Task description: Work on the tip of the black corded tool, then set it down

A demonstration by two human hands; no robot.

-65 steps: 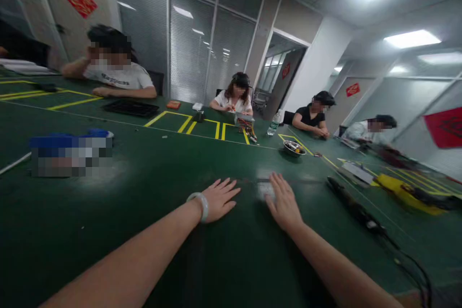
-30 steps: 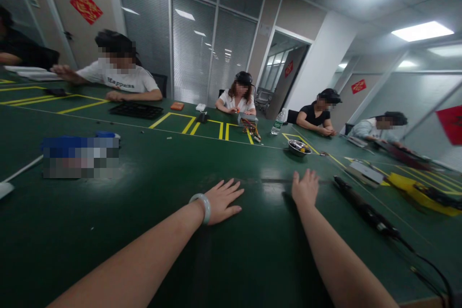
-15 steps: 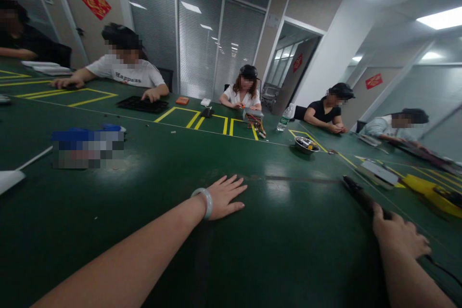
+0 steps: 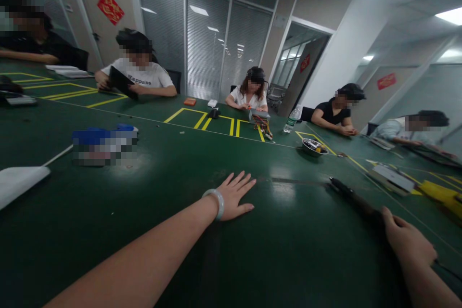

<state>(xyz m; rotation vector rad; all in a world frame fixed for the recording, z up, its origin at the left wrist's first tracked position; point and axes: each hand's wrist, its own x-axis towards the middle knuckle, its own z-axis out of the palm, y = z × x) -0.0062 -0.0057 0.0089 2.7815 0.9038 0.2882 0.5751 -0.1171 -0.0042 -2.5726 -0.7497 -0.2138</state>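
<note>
My left hand (image 4: pixel 235 196) lies flat on the green table (image 4: pixel 274 250), fingers spread, with a pale bangle (image 4: pixel 218 204) on its wrist. Nothing is in it. At the right, my right hand (image 4: pixel 409 238) is closed around the handle of a long black corded wand (image 4: pixel 361 202) that looks like a curling iron. The wand slants over the table, its narrow tip pointing forward and left toward a dark strip (image 4: pixel 301 181) on the surface. A cord (image 4: pixel 447 268) runs out behind the hand. The fingers' undersides are hidden.
Left of my hands lie a blurred blue-and-white item (image 4: pixel 104 144) and a white object (image 4: pixel 23 180). Farther off stand a metal bowl (image 4: pixel 314 147), a water bottle (image 4: pixel 291 119), a box with loose wires (image 4: pixel 260 115) and a white box (image 4: pixel 391 178). Several co-workers sit around the table.
The wand's tip has swung left, while my right hand is slightly lower and farther right. My left hand stays flat. A co-worker at the left has lifted a black panel off the table.
</note>
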